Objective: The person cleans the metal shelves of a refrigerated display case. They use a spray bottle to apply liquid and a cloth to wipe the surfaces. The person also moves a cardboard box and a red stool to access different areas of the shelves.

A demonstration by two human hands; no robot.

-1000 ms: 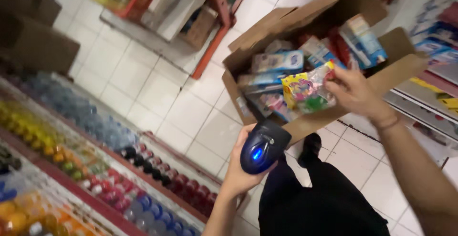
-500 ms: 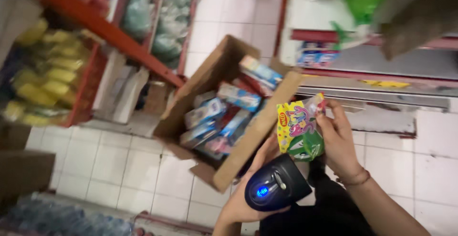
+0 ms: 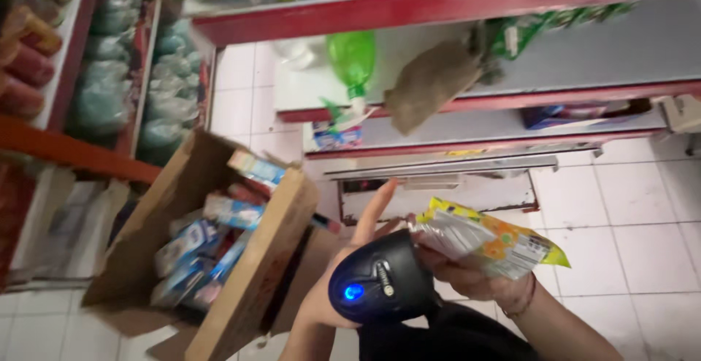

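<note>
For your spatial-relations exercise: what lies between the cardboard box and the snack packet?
In the head view, the left hand holding a black scanner sits between the cardboard box and the snack packet.

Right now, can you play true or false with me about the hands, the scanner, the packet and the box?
1. The left hand holds a black scanner with a blue light. True.
2. The right hand is empty. False: it holds a yellow snack packet.
3. The cardboard box is closed. False: it is open, with packets inside.
4. The floor has white tiles. True.
5. The packet lies in the box. False: it is up by the scanner.
</note>
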